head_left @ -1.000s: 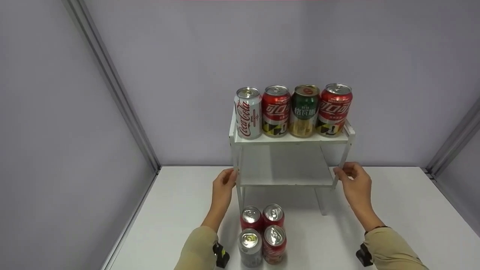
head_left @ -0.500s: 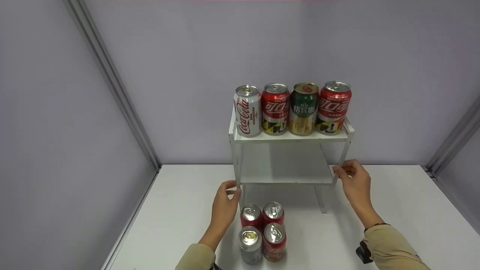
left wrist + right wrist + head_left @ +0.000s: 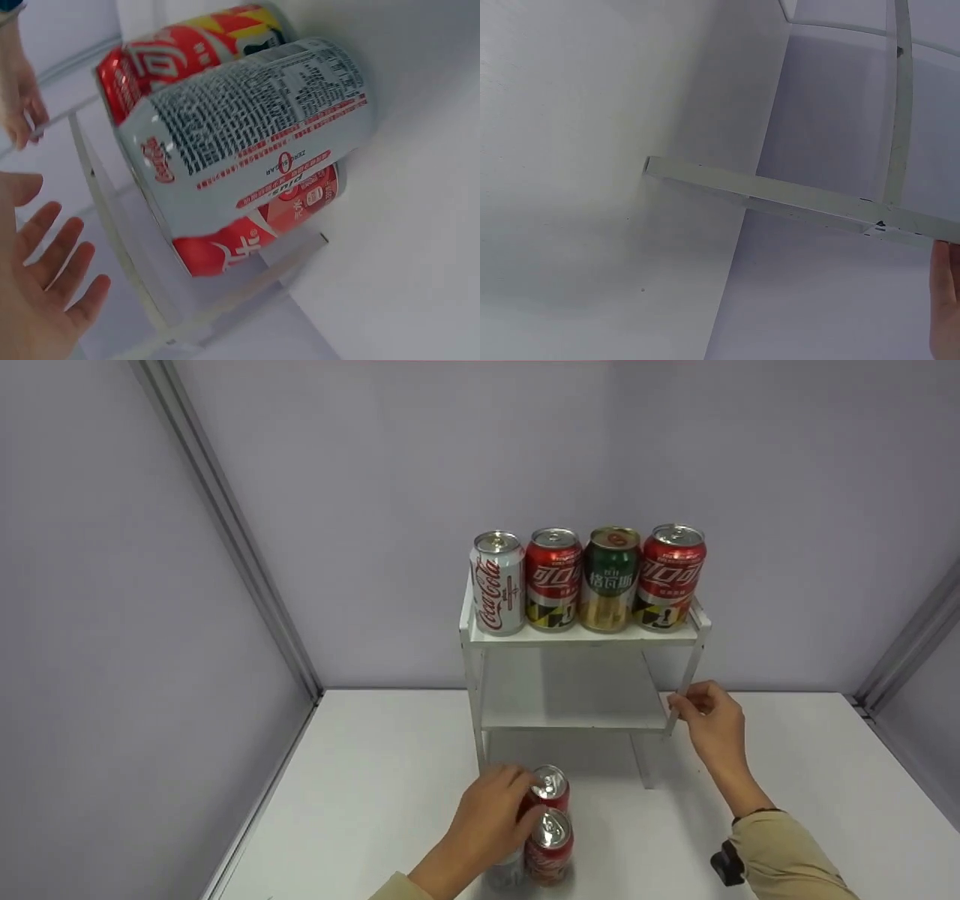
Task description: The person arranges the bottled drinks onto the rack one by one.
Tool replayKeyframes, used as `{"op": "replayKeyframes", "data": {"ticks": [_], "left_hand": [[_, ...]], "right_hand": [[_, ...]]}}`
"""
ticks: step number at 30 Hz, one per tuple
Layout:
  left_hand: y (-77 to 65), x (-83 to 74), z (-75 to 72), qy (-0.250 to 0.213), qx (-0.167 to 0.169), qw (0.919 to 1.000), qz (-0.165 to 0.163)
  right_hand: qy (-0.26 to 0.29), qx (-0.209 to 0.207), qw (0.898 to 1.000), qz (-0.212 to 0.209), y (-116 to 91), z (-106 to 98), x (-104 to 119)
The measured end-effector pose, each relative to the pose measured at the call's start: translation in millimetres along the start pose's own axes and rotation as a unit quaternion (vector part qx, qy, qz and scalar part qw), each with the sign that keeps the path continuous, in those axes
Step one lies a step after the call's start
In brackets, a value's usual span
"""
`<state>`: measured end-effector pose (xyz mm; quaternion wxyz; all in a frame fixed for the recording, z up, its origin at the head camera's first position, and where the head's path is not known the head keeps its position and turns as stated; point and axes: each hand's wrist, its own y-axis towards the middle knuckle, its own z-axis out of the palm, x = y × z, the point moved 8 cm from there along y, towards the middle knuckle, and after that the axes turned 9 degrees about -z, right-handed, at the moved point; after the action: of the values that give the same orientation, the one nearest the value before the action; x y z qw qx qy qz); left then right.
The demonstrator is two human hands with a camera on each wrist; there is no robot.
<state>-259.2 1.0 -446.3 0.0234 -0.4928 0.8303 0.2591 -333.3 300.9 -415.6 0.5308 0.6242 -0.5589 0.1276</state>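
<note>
My left hand (image 3: 491, 814) reaches over the group of drink cans on the table. Its fingers are spread and loosely bent close over the can tops, and it covers the back left can in the head view. A silver can (image 3: 255, 142) stands nearest, beside a red can (image 3: 550, 851) at front right and another red can (image 3: 550, 785) behind that. In the left wrist view the fingers are parted beside the can lids. On the right, my right hand (image 3: 714, 727) pinches the front right leg of a white two-tier rack (image 3: 570, 690) between thumb and fingers.
Along the rack's upper shelf stand a white Coca-Cola can (image 3: 499, 589), a red can (image 3: 553, 585), a green and gold can (image 3: 610, 585) and a second red can (image 3: 670, 581). Grey-white panels (image 3: 390, 525) enclose the white table (image 3: 367, 765) behind and at both sides.
My left hand has let go of the rack's left leg, slid down it, then moved right and forward over the table cans. The right hand keeps its place on the rack.
</note>
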Motion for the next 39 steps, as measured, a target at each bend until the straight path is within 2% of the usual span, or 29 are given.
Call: {"op": "replayKeyframes", "data": {"ticks": [6, 11, 16, 21, 26, 29, 34, 39], "left_hand": [[-9.5, -26.3, 19.4, 0.044, 0.040, 0.9951, 0.079], [-13.8, -32.3, 35.2, 0.073, 0.058, 0.9892, 0.114], [-16.6, -27.1, 49.2, 0.078, 0.074, 0.9880, 0.111], [-17.0, -27.5, 54.5, 0.084, 0.063, 0.9879, 0.114], [-20.4, -32.6, 61.4, 0.119, 0.064, 0.9827, 0.127], [-22.9, -34.5, 66.9, 0.143, 0.047, 0.9802, 0.129], [-23.1, -34.7, 70.2, 0.133, 0.039, 0.9830, 0.120], [-24.3, -37.8, 68.0, 0.125, 0.033, 0.9822, 0.137]], "right_hand": [[-0.007, 0.005, 1.000, 0.010, -1, 1, -3], [0.009, 0.010, 1.000, 0.013, -2, 3, -3], [0.025, 0.009, 0.999, 0.020, -3, 4, -5], [0.017, 0.003, 1.000, 0.012, -1, 3, -5], [0.011, -0.001, 1.000, 0.008, 0, 3, -4], [0.008, -0.002, 1.000, 0.009, 0, 3, -4], [0.014, -0.013, 1.000, 0.011, -2, 2, -5], [0.015, -0.025, 1.000, 0.010, -3, 1, -2]]}}
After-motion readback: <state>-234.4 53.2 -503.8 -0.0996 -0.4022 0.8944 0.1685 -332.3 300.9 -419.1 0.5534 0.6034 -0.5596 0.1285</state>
